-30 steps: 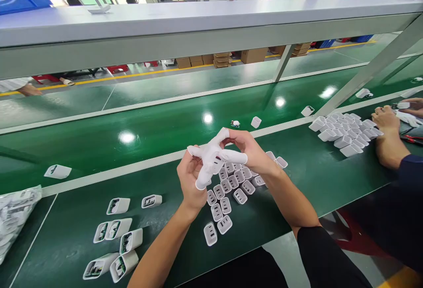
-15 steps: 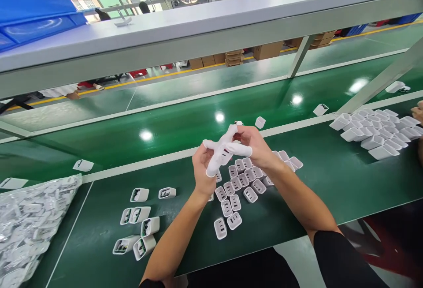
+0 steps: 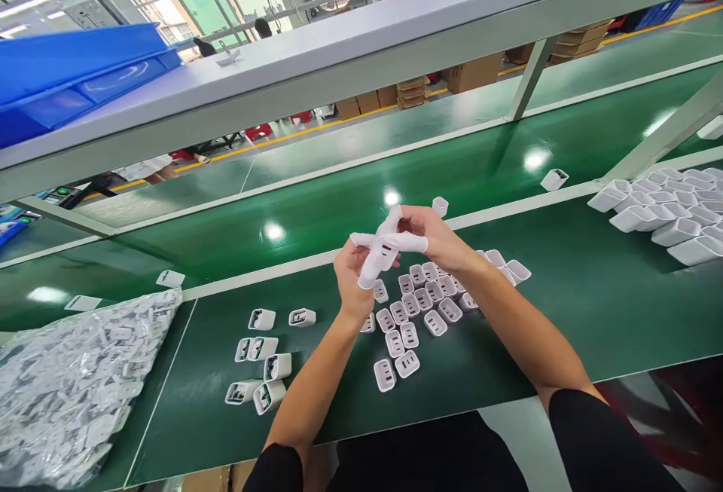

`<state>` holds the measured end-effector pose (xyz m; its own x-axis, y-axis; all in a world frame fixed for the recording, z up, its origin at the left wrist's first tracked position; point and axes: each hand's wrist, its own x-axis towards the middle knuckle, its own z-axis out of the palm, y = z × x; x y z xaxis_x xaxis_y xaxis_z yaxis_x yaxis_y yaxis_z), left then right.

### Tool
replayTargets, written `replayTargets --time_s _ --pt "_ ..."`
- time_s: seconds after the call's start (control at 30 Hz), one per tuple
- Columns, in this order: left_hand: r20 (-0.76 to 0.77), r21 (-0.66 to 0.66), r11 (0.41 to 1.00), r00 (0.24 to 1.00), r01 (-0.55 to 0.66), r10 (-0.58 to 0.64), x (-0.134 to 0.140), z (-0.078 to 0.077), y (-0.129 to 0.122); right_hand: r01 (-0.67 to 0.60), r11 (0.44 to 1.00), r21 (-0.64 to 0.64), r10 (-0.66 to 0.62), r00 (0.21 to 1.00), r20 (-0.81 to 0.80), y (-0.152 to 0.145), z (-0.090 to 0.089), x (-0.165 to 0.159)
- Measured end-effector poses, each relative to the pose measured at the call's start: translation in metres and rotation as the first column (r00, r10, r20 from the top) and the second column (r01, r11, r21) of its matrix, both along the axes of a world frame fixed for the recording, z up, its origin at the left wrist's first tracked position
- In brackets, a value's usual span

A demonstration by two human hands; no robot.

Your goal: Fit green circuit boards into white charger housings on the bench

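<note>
Both hands meet above the green bench, white covers on several fingertips. My left hand [image 3: 357, 266] and my right hand [image 3: 422, 236] are closed on one white charger housing [image 3: 386, 250], whose slotted face shows between the fingers; the rest of it is covered. Below and right of the hands stands a group of white slotted charger housings [image 3: 421, 299]. To the left of my left forearm lie several housings with circuit boards [image 3: 278, 366] showing in their open ends.
A clear plastic bag of white parts [image 3: 84, 371] lies at the left. Many white housings [image 3: 678, 209] are packed at the right. Single housings sit on the green conveyor [image 3: 316, 224]. A shelf [image 3: 361, 44] with a blue bin [image 3: 84, 74] crosses above; a slanted post [image 3: 666, 134] stands right.
The view has shifted, so most of the bench appears moved right or tilted. Both hands remain together on the charger housing, with only slight finger movement.
</note>
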<state>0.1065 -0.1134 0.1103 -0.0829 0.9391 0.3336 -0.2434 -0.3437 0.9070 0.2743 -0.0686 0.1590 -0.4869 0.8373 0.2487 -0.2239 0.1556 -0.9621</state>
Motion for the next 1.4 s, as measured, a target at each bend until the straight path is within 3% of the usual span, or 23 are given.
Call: replayTargets --time_s 0.07,0.13,0.2,0.27,0.37,0.53,0.7,0.87,1.0,1.1,1.23,1.4 --pt "0.013 -0.019 1.000 1.000 -0.005 0.005 -0.002 -0.005 0.008 0.058 0.997 0.060 -0.064 0.993 0.095 0.008 -0.003 0.004" --pt "-0.005 -0.039 0.999 1.000 -0.026 0.025 -0.009 -0.013 0.023 0.198 0.972 0.127 -0.216 0.965 0.148 0.016 -0.005 0.010" --pt "-0.136 -0.076 0.991 0.986 -0.109 0.098 -0.021 -0.024 0.043 0.324 0.931 0.167 -0.346 0.930 0.125 0.022 -0.003 0.019" --pt "-0.346 -0.104 0.958 0.913 -0.266 0.216 -0.036 -0.038 0.065 0.388 0.900 0.197 -0.406 0.912 0.059 0.023 0.003 0.031" --pt "-0.481 -0.112 0.889 0.807 -0.443 0.342 -0.060 -0.060 0.098 0.466 0.853 0.236 -0.467 0.882 -0.055 0.018 0.014 0.049" --pt "-0.645 -0.043 0.816 0.640 -0.576 0.417 -0.085 -0.097 0.137 0.567 0.770 0.293 -0.546 0.823 -0.159 0.005 0.028 0.068" --pt "-0.773 0.007 0.819 0.517 -0.574 0.369 -0.095 -0.120 0.148 0.614 0.707 0.351 -0.606 0.782 -0.147 0.001 0.031 0.074" --pt "-0.833 0.135 0.842 0.401 -0.522 0.381 -0.094 -0.120 0.144 0.628 0.664 0.406 -0.612 0.769 -0.187 -0.001 0.034 0.072" --pt "-0.899 0.065 0.974 0.411 -0.218 0.152 -0.084 -0.116 0.158 0.621 0.654 0.432 -0.605 0.772 -0.196 -0.010 0.039 0.067" --pt "-0.917 -0.038 0.998 0.399 -0.053 -0.014 -0.076 -0.118 0.179 0.606 0.655 0.451 -0.608 0.777 -0.160 -0.016 0.040 0.066" --pt "-0.905 -0.099 0.995 0.417 -0.023 -0.080 -0.073 -0.124 0.204 0.579 0.663 0.474 -0.614 0.783 -0.098 -0.018 0.039 0.070" --pt "-0.854 -0.067 0.986 0.520 -0.150 0.021 -0.080 -0.135 0.204 0.607 0.642 0.469 -0.643 0.759 -0.101 -0.014 0.038 0.072"
